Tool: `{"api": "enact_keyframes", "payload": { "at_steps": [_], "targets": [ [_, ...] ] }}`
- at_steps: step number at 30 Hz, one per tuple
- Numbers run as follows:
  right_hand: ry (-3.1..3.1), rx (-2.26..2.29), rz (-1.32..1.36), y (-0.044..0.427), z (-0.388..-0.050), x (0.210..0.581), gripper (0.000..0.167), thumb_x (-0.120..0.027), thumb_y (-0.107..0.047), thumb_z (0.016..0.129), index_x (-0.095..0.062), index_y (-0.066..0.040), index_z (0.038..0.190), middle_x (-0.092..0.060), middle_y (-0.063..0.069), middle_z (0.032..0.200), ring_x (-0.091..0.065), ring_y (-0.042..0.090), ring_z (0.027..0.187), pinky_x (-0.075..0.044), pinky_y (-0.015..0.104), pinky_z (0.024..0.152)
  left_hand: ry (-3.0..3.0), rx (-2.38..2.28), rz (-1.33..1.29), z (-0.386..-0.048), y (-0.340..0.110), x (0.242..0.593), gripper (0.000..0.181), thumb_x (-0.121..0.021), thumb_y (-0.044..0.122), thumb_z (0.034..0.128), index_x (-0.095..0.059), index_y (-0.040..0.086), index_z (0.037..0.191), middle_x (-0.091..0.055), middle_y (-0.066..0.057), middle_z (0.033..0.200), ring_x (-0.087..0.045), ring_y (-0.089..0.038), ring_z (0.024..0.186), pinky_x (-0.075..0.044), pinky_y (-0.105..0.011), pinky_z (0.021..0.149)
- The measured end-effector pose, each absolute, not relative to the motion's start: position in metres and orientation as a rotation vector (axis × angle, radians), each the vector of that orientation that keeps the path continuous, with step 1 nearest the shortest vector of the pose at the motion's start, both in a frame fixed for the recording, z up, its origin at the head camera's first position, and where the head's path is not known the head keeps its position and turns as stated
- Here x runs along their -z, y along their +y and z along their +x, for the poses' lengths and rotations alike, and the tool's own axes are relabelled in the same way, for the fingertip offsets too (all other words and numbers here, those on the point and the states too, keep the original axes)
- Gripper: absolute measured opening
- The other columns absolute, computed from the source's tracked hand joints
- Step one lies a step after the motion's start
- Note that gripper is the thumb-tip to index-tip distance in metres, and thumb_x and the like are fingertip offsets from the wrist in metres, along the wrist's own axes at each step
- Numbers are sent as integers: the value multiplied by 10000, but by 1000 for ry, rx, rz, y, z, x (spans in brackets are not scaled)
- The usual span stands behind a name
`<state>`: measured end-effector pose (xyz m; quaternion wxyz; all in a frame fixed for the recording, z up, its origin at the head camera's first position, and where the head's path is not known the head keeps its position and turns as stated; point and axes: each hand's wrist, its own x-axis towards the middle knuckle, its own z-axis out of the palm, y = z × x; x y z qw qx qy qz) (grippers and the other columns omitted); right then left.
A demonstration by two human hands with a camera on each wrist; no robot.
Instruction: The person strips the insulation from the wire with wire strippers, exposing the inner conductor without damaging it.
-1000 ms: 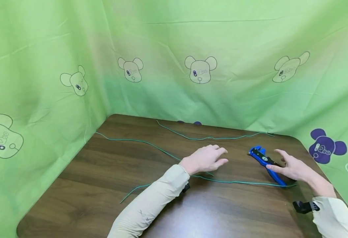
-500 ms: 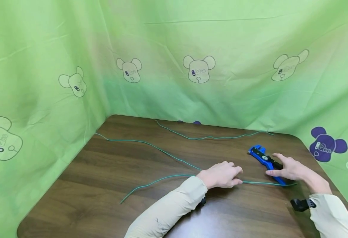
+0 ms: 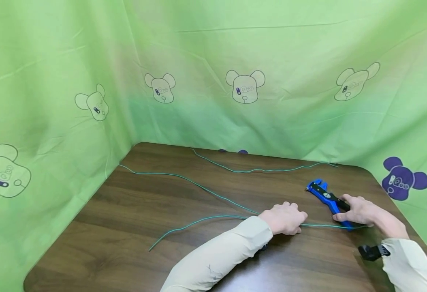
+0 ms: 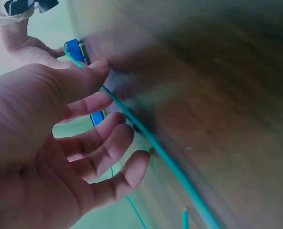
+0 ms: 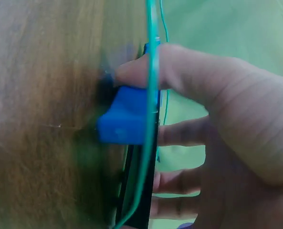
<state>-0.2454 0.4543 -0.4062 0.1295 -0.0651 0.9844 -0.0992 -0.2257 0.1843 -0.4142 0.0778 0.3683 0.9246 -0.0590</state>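
Observation:
A blue wire stripper point(image 3: 323, 194) with black parts lies at a slant on the right side of the table. My right hand point(image 3: 361, 211) holds its handles, thumb on the blue handle point(image 5: 127, 114) and fingers along the far side in the right wrist view. A thin green wire point(image 3: 324, 225) runs under the handle ends and on to the left. My left hand point(image 3: 283, 218) is over this wire's middle. In the left wrist view the wire point(image 4: 155, 143) passes between thumb and index finger, which look apart; the other fingers are loosely bent.
A second green wire point(image 3: 177, 174) runs from the left table edge toward my left hand. Another green wire point(image 3: 250, 171) lies along the back of the brown table point(image 3: 107, 227). Green cloth point(image 3: 199, 121) with printed bear heads hangs around the table.
My left hand has moved right and down to the wire nearest me. My right hand has closed in from beside the wire stripper onto its handles.

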Motion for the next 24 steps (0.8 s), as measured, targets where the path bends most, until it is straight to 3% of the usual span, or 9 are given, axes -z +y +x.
{"api": "enact_keyframes", "payload": {
  "at_steps": [4,8,11,15,24],
  "targets": [
    [2816,417,-181,457,-243,406,814,-685,-410,876,-367,200,1311,-467,458,1203,-555,479,983,-536,463,692,2759,197,1069,-226,192,412,239,-618,436,938,-584,427,1175,-546,162,1196,-538,-68,1073,-495,-259,815],
    [2702,600,-98,459,-241,403,818,-588,-425,945,-274,195,1375,-350,476,1314,-552,467,1017,-569,421,609,2724,167,1063,-227,193,411,106,-614,338,951,-618,378,1048,-605,185,1081,-573,-38,934,-499,-257,765],
    [2616,737,-59,460,-241,400,803,-540,-415,973,-223,190,1395,-373,464,1274,-567,415,984,-585,421,601,2705,136,1068,-229,189,412,54,-618,288,950,-611,338,969,-619,184,982,-551,-35,820,-490,-254,717],
    [2546,845,-32,462,-241,399,745,-492,-391,995,-219,178,1391,-462,386,1166,-573,328,944,-594,446,623,2703,75,1072,-230,182,414,64,-624,263,944,-589,317,936,-605,174,942,-540,-42,787,-476,-255,683],
    [2584,995,-82,461,-235,401,548,-389,-318,1049,-380,168,1301,-493,204,1021,-535,195,845,-590,398,633,2706,-52,1156,-233,163,413,50,-595,272,960,-592,296,916,-573,179,820,-569,-28,747,-452,-196,666]
  ]
}}
